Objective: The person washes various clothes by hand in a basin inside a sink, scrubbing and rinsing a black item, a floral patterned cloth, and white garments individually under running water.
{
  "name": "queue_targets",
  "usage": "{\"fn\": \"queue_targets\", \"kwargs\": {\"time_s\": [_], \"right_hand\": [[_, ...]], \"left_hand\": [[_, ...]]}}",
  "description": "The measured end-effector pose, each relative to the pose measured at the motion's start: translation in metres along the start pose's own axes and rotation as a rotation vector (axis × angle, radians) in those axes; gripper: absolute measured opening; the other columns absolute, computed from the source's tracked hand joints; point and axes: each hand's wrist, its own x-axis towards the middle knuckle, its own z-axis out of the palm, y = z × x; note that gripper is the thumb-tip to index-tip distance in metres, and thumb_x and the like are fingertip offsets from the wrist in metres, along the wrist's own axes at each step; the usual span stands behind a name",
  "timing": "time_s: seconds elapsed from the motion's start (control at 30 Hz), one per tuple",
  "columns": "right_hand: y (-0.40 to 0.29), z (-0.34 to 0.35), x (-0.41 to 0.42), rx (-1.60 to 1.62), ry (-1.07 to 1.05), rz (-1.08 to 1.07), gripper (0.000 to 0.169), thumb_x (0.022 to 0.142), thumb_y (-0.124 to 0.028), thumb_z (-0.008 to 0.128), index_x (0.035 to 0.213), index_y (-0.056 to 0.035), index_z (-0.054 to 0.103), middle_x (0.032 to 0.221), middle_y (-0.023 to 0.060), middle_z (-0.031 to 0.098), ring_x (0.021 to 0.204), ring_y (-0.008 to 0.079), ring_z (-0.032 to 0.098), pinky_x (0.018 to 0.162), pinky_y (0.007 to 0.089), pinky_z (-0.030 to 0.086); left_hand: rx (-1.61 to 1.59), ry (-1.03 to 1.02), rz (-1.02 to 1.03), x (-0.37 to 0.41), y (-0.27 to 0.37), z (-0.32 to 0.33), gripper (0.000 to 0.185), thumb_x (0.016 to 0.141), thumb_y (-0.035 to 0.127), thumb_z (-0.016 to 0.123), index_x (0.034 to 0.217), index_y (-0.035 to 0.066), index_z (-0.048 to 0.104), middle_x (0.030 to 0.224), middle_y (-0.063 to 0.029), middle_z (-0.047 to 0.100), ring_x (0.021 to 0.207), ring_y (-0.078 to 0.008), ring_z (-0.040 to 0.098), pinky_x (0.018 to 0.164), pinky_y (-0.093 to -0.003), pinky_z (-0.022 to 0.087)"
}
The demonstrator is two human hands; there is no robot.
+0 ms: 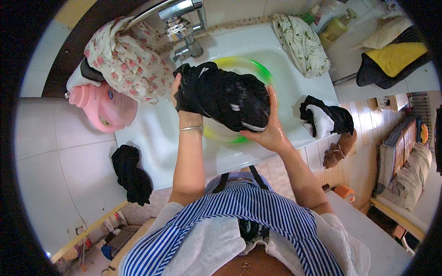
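Stretched between both my hands is a bunched black garment [224, 98] with small white marks. My left hand [176, 91] grips its left end, partly hidden behind the fabric. At the other end, the fingers and thumb of my right hand [267, 132] clasp the cloth. Below it, a round basin with a green and yellow rim [260, 67] sits in the white sink [148, 151]. The garment covers much of the basin, so its contents are mostly hidden. A chrome faucet [188, 50] stands at the back of the sink.
Floral fabric [127, 69] and a pink jug [107, 108] lie left. A black cloth [131, 174] rests at the sink's left edge. On the right are leaf-patterned fabric [302, 46], a black-and-white cloth [326, 117] and a yellow-black cloth [393, 62]. A brown dog [338, 151] is on the floor.
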Motion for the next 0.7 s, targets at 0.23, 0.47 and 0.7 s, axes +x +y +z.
{"fn": "queue_targets", "kwargs": {"time_s": [0.23, 0.47, 0.7], "right_hand": [[0.021, 0.013, -0.019, 1.115, -0.202, 0.870, 0.064, 0.075, -0.005, 0.062, 0.128, -0.0133, 0.026, 0.126, 0.0156, 0.037, 0.115, 0.0322, 0.039, 0.089, 0.0516, 0.040], [0.011, 0.035, -0.007, 1.677, 0.221, 0.600, 0.069, 0.075, -0.019, 0.064, 0.130, -0.0184, 0.020, 0.128, 0.0082, 0.034, 0.117, 0.0293, 0.035, 0.090, 0.0465, 0.039], [-0.005, 0.016, 0.028, 0.647, 0.363, 0.076, 0.090, 0.054, -0.030, 0.080, 0.123, -0.0122, 0.025, 0.115, 0.0116, 0.040, 0.106, 0.0239, 0.043, 0.089, 0.0380, 0.038]], "left_hand": [[0.091, -0.092, 0.148, -0.003, -0.004, -0.004, 0.021, 0.079, 0.020, 0.051, 0.091, 0.002, 0.054, 0.085, -0.0088, 0.058, 0.076, -0.0210, 0.057, 0.072, -0.0327, 0.047], [0.169, 0.001, 0.220, -0.003, 0.003, -0.011, 0.025, 0.082, 0.023, 0.045, 0.094, 0.003, 0.055, 0.094, -0.0111, 0.058, 0.084, -0.0254, 0.056, 0.079, -0.0376, 0.045], [0.146, -0.236, -0.023, -0.015, -0.016, -0.017, 0.029, 0.088, 0.022, 0.035, 0.100, 0.001, 0.052, 0.099, -0.0120, 0.057, 0.092, -0.0240, 0.054, 0.085, -0.0355, 0.042]]}}
